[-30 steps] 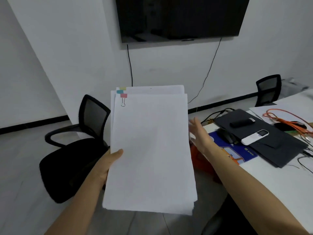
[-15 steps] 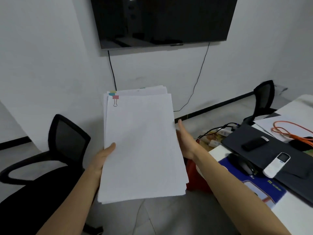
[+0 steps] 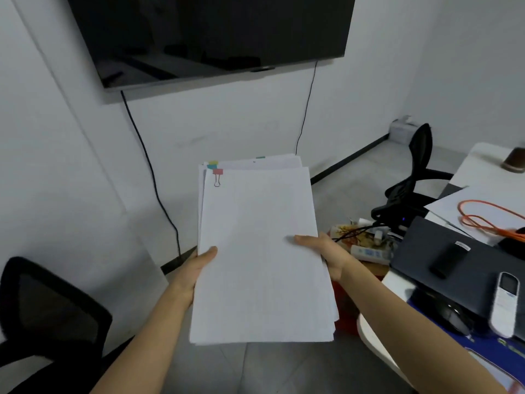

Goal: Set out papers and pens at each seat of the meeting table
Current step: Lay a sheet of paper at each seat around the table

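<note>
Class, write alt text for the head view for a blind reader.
A left hand and a right hand grip a stack of white papers, clipped at its top corner. A white table with an orange cable stands right; a dark screen hangs above.

Right of right hand [image 3: 326, 257]: desk [image 3: 369, 334] crowded by dark folder [image 3: 468, 268].
Below-left of left hand [image 3: 196, 265]: black chair [image 3: 42, 308].
Between hands: paper stack [image 3: 261, 251].

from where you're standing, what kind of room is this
Probably an office meeting room: a large dark screen hangs on the wall, a black mesh office chair stands by a white table, and the left hand and right hand hold a stack of papers.
</note>
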Demonstrator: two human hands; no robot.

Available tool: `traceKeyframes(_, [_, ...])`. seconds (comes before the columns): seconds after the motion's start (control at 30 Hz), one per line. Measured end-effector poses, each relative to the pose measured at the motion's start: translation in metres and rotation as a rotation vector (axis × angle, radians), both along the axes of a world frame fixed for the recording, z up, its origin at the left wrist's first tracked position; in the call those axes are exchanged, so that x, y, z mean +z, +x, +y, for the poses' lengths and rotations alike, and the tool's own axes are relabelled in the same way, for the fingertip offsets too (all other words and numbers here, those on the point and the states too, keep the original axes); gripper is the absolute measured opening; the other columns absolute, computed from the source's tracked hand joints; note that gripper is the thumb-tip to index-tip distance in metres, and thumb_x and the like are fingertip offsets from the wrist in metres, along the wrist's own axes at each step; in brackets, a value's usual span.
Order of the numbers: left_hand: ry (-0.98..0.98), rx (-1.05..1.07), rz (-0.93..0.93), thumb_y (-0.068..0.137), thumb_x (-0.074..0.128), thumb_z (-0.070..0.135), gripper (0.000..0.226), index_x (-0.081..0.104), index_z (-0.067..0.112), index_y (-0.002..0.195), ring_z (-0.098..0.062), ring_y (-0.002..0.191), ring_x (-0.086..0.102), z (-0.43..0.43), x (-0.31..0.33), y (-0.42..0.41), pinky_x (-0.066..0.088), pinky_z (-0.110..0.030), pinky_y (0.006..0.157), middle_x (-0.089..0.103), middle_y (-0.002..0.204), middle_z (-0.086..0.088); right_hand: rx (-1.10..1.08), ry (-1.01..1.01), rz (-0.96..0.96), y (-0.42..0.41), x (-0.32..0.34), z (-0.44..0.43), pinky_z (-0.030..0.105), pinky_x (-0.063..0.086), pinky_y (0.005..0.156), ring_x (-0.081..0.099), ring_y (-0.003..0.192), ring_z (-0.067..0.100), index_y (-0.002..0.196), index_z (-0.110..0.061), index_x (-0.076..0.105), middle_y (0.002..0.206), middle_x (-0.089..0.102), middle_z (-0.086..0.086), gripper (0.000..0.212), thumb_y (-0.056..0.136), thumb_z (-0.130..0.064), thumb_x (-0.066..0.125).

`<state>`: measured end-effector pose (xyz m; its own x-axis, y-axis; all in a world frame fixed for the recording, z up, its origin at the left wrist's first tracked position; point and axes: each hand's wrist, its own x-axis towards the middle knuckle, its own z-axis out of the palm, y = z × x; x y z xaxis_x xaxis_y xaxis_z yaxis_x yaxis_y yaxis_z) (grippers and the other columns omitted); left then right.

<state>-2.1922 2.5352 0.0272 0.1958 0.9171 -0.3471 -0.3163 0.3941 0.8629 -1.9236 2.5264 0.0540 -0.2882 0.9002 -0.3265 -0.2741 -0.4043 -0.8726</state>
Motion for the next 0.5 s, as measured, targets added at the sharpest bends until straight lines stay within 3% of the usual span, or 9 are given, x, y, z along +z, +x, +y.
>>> traceKeyframes(0.1, [0.010, -0.052, 0.030, 0.092, 0.050, 0.020, 0.025, 0.062, 0.007, 0.110, -0.023, 0.077, 0.070, 0.052, -0.002, 0.027, 0.058, -0.036, 0.070, 0.074, 0.089, -0.009, -0.072, 0.063, -0.043, 0.025, -0.001, 0.037, 0.040, 0.058, 0.075, 0.070, 0.086, 0.027, 0.110, -0.009, 0.060, 0.098, 0.072, 0.010, 0.044, 0.067, -0.013, 0.067])
traceKeyframes(0.2, [0.046, -0.077, 0.061, 0.092, 0.055, 0.015, 0.019, 0.061, 0.010, 0.109, -0.020, 0.073, 0.071, 0.104, 0.000, 0.053, 0.057, -0.031, 0.058, 0.075, 0.085, -0.006, -0.096, 0.126, -0.044, 0.049, 0.004, 0.079, 0.038, 0.059, 0.069, 0.071, 0.081, 0.025, 0.106, -0.011, 0.061, 0.094, 0.074, 0.008, 0.033, 0.073, -0.006, 0.065])
traceKeyframes(0.3, [0.072, -0.085, 0.059, 0.077, 0.067, 0.018, 0.040, 0.060, 0.010, 0.115, -0.023, 0.080, 0.071, 0.150, 0.003, 0.073, 0.057, -0.034, 0.064, 0.074, 0.091, -0.008, -0.107, 0.145, -0.057, 0.070, 0.009, 0.119, 0.033, 0.058, 0.061, 0.072, 0.076, 0.021, 0.104, -0.012, 0.060, 0.088, 0.075, 0.004, 0.025, 0.087, 0.005, 0.056])
traceKeyframes(0.37, [0.079, -0.082, 0.049, 0.084, 0.064, 0.016, 0.030, 0.060, 0.012, 0.113, -0.024, 0.081, 0.070, 0.175, 0.001, 0.084, 0.056, -0.034, 0.066, 0.074, 0.091, -0.007, -0.108, 0.151, -0.061, 0.080, 0.014, 0.143, 0.031, 0.057, 0.058, 0.072, 0.073, 0.018, 0.105, -0.013, 0.059, 0.084, 0.075, 0.001, 0.026, 0.087, 0.006, 0.054])
traceKeyframes(0.43, [0.054, -0.073, 0.031, 0.090, 0.055, 0.018, 0.026, 0.060, 0.012, 0.115, -0.025, 0.087, 0.068, 0.205, -0.002, 0.097, 0.057, -0.033, 0.065, 0.073, 0.096, -0.008, -0.103, 0.152, -0.074, 0.093, 0.014, 0.173, 0.030, 0.057, 0.059, 0.072, 0.075, 0.018, 0.110, -0.011, 0.057, 0.087, 0.075, 0.001, 0.032, 0.082, 0.003, 0.063])
traceKeyframes(0.5, [0.032, -0.074, 0.035, 0.084, 0.064, 0.021, 0.039, 0.058, 0.011, 0.122, -0.029, 0.098, 0.065, 0.231, -0.007, 0.107, 0.057, -0.036, 0.070, 0.070, 0.108, -0.012, -0.089, 0.141, -0.081, 0.104, 0.011, 0.201, 0.033, 0.057, 0.064, 0.072, 0.082, 0.021, 0.114, -0.011, 0.057, 0.094, 0.074, 0.003, 0.045, 0.071, -0.005, 0.068])
